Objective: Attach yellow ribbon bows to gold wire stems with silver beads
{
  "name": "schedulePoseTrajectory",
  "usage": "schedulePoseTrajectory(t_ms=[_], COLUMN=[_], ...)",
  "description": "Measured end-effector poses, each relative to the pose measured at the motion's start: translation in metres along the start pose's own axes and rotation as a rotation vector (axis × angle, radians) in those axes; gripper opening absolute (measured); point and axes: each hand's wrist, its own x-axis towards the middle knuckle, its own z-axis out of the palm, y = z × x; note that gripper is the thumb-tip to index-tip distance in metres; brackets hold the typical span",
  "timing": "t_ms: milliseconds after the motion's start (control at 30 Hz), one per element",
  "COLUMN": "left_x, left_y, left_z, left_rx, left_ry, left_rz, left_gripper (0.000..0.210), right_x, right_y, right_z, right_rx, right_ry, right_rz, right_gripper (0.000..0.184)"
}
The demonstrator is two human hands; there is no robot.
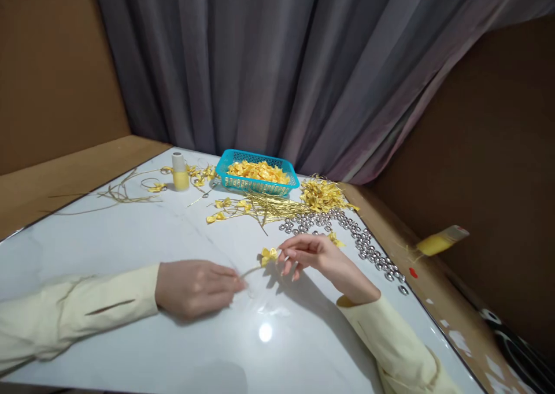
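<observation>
Over the middle of the white table, a small yellow ribbon bow (269, 256) sits on a thin gold cord (252, 270). My left hand (197, 290) has its fingers pressed together on the cord's left end, low over the tabletop. Just right of the bow, my right hand (314, 255) is closed in a pinch, thumb and forefinger together beside the bow. The cord appears to run on between those fingers, though they hide part of it. A second yellow bow (335, 240) lies partly behind my right hand.
A blue basket (222, 168) of yellow bows stands at the back, beside a yellow-and-grey bottle (180, 174). Gold cords (280, 207), a pile of corded bows (323, 195) and many metal rings (379, 257) lie right. A yellow spool (440, 242) and scissors (515, 348) are beyond the edge.
</observation>
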Motion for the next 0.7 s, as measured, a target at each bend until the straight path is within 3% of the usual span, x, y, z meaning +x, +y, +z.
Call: schedulePoseTrajectory(t_ms=[67,167,233,333,400,467,567,700], left_x=[-0.007,-0.003,0.010,0.036,0.048,0.054,0.054,0.051], left_y=[-0.009,-0.003,0.011,0.030,0.034,0.031,0.022,0.015], left_z=[-0.015,-0.023,-0.021,-0.010,-0.002,0.006,0.015,0.018], left_rx=[0.019,-0.012,-0.193,-0.760,-1.167,-1.422,-1.604,-1.608], left_ry=[0.136,0.540,0.609,0.536,0.460,0.410,0.369,0.293], left_rz=[-0.104,-0.278,-0.344,-0.365,-0.380,-0.417,-0.481,-0.495], left_gripper=[0.020,0.021,0.017,0.019,0.022,0.025,0.026,0.021], right_x=[-0.001,-0.006,-0.009,-0.010,-0.007,-0.003,0.001,0.001], right_y=[-0.001,-0.002,-0.001,0.004,0.009,0.013,0.016,0.014], right_z=[-0.002,0.004,0.013,0.025,0.028,0.028,0.024,0.024], right_rx=[0.001,-0.026,-0.037,0.081,0.184,0.243,0.182,0.027], right_ry=[-0.019,-0.192,-0.337,-0.432,-0.430,-0.381,-0.199,0.021], right_rz=[0.002,0.096,0.186,0.182,0.105,0.056,0.034,0.023], right_gripper=[0.022,0.030,0.039,0.047,0.047,0.047,0.044,0.036])
